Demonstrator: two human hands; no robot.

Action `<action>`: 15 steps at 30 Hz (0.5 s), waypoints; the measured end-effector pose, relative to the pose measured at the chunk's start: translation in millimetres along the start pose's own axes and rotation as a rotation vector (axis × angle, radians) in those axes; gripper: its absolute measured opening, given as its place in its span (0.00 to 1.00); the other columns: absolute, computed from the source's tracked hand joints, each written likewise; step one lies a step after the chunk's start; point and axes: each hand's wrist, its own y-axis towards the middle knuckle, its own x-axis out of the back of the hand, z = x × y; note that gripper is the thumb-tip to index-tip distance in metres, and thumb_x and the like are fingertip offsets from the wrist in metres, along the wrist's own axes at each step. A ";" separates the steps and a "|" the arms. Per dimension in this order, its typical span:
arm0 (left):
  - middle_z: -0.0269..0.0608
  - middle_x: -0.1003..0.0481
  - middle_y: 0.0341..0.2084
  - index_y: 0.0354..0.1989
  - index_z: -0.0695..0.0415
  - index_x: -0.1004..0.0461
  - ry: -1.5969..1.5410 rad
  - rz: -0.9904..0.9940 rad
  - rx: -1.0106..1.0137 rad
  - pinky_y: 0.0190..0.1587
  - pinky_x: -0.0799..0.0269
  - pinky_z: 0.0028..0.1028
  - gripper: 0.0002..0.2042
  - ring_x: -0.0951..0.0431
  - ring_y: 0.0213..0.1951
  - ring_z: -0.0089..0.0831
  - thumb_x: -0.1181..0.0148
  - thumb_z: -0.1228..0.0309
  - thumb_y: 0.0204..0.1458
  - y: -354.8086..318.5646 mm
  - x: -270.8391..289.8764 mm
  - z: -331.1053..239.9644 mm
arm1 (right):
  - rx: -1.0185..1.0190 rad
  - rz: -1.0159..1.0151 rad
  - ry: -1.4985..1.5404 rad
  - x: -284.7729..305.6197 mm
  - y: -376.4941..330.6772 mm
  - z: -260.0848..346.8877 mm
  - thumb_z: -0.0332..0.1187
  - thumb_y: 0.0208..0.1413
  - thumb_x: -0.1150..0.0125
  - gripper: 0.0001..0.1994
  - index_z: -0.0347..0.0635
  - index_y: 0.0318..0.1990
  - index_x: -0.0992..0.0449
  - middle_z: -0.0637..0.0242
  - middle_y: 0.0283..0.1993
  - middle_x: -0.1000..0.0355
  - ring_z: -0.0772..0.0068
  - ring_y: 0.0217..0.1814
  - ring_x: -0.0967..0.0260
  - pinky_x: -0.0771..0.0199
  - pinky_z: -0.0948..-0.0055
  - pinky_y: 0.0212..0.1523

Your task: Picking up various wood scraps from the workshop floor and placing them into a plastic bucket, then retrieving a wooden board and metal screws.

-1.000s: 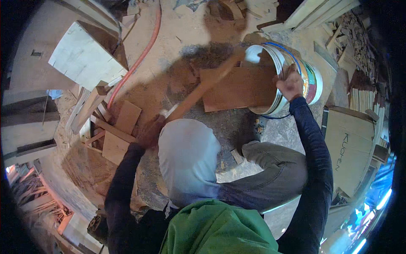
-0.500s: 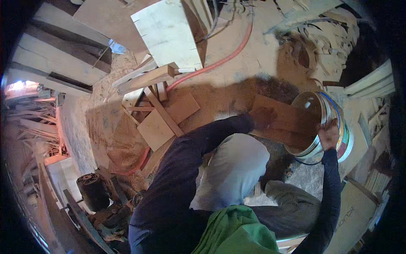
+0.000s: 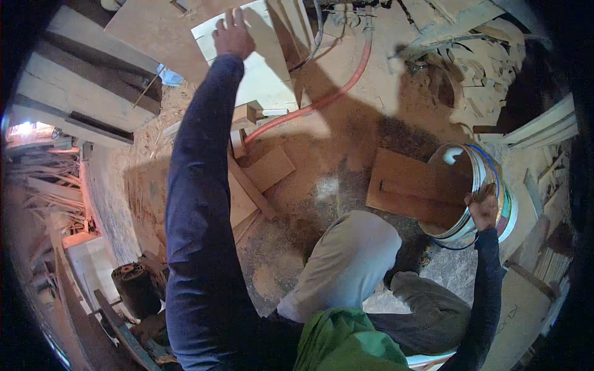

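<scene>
My left hand (image 3: 233,34) is stretched far forward, fingers spread, resting on a pale wooden board (image 3: 260,68) that lies on the sawdust floor. My right hand (image 3: 484,209) grips the rim of a white bucket (image 3: 495,185) with coloured bands, which lies tipped on its side. Brown wooden panels (image 3: 414,188) stick out of the bucket's mouth. My knee in grey trousers (image 3: 346,266) is bent between both arms.
A red hose (image 3: 322,99) curves across the floor. Small wood offcuts (image 3: 260,173) lie near the middle. Stacked planks (image 3: 80,93) stand at left, a scrap pile (image 3: 482,68) at upper right, and a dark round machine part (image 3: 133,287) at lower left.
My left arm has swung up from the panels by the bucket and reached out to the pale board. The right hand stays on the bucket rim. The view has shifted.
</scene>
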 end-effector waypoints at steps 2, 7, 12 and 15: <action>0.43 0.46 0.61 0.62 0.54 0.49 0.003 0.029 0.016 0.54 0.41 0.50 0.36 0.42 0.58 0.52 0.43 0.65 0.41 12.9 -9.3 18.0 | -0.061 -0.013 0.169 -5.8 -0.8 0.7 0.40 0.61 0.59 0.12 0.61 0.40 0.25 0.82 0.44 0.26 0.70 0.32 0.36 0.40 0.61 0.38; 0.39 0.46 0.62 0.63 0.51 0.52 0.038 0.283 0.018 0.54 0.40 0.51 0.38 0.45 0.60 0.54 0.42 0.66 0.40 35.0 -9.1 20.2 | -0.025 0.171 0.071 0.9 -7.6 0.8 0.41 0.61 0.58 0.12 0.64 0.43 0.25 0.86 0.47 0.27 0.71 0.31 0.35 0.41 0.63 0.37; 0.38 0.42 0.58 0.61 0.49 0.48 0.044 0.360 0.045 0.54 0.39 0.52 0.37 0.44 0.60 0.51 0.40 0.65 0.39 42.7 6.5 15.3 | -0.013 0.105 0.046 20.4 -6.4 -4.3 0.44 0.61 0.59 0.11 0.64 0.44 0.28 0.85 0.48 0.29 0.57 0.44 0.34 0.37 0.55 0.46; 0.38 0.40 0.56 0.60 0.44 0.45 0.087 0.343 0.035 0.55 0.41 0.52 0.35 0.42 0.59 0.49 0.40 0.64 0.38 49.7 13.4 20.4 | -0.130 0.318 0.101 27.2 -0.5 -0.1 0.44 0.61 0.59 0.12 0.64 0.44 0.27 0.86 0.48 0.29 0.60 0.44 0.33 0.37 0.55 0.47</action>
